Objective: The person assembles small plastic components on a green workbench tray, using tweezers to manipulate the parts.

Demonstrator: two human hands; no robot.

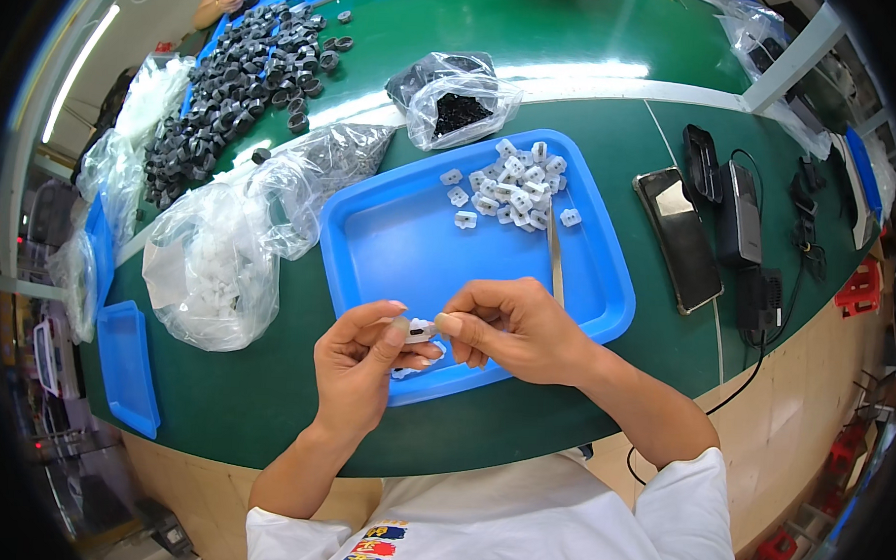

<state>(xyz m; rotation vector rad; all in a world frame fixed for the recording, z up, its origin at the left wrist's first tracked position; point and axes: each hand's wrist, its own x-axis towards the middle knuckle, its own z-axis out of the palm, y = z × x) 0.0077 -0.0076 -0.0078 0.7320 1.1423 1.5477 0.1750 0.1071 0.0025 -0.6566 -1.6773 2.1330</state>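
Observation:
Between the thumb and fingers of my left hand (364,354) is a small white plastic part (420,330) with a dark spot in it, held over the near edge of a blue tray (400,254). My right hand (525,332) is closed in a pinch right at the part's right end; whatever its fingertips grip is too small to make out. Below my left hand, a few more white pieces (402,372) show partly at the tray's near side. A heap of similar white plastic parts (515,191) lies in the tray's far right, beside a thin metal strip, perhaps tweezers (555,256).
Behind the tray stands an open bag of small black parts (461,115). Clear plastic bags (216,282) lie left, near a small blue tray (129,368). Black rings (238,85) are heaped far left. A phone (678,239) and corded devices (738,216) sit right. Another person's hand (221,4) shows far off.

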